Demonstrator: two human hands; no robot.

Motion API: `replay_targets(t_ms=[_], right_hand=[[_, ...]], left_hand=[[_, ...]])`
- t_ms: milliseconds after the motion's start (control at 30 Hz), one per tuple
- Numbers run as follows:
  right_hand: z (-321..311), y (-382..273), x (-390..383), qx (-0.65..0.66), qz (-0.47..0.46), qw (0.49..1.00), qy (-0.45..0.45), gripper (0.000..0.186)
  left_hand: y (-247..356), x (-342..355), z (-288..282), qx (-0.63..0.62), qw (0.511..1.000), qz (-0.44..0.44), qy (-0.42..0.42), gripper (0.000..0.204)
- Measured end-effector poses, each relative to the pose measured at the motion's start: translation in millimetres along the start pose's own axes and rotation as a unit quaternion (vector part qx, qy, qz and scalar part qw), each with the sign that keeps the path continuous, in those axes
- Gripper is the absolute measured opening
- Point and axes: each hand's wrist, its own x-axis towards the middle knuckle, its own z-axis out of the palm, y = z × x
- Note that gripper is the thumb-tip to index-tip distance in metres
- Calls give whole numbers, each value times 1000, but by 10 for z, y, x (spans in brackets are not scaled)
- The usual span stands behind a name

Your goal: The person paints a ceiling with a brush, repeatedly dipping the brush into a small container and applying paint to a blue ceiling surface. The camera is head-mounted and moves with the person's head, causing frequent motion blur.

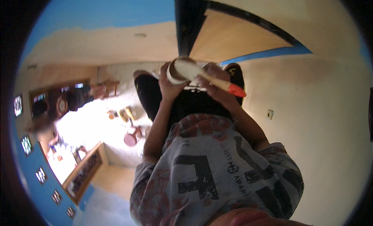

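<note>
My left hand (169, 87) is wrapped round a small, round, pale tub (172, 75), tilted so that its brownish inside shows. A paintbrush (221, 84) slants across the tub's mouth. Its broad pale end lies over the opening, and the wooden handle ends in a red-orange tip at the right. The fingers of my right hand (217, 76) are closed round the handle. Both hands are close together in front of my dark trousers. The tub's contents cannot be made out.
Ahead stands a dark-framed door (237, 35) with a tan panel. A pale wall (311, 117) with a socket (269, 114) rises at the right. At the left are a reddish stool (131, 138), a brown wooden railing (87, 167) and another person (48, 136).
</note>
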Motion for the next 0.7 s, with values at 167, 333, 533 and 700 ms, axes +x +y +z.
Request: replay_targets(t_ms=[167, 333, 533, 700], right_hand=[[-17, 45, -59, 66, 96, 990, 83, 18], [-59, 20, -24, 192, 212, 950, 127, 17], [-67, -47, 12, 187, 179, 963, 69, 17], [-6, 172, -77, 201, 137, 970, 21, 16]], left_hand=[[3, 39, 91, -10, 1000, -6, 0, 88], [130, 88, 148, -23, 999, -36, -14, 87], [157, 97, 55, -32, 999, -23, -35, 87], [70, 109, 100, -48, 998, -16, -31, 85]])
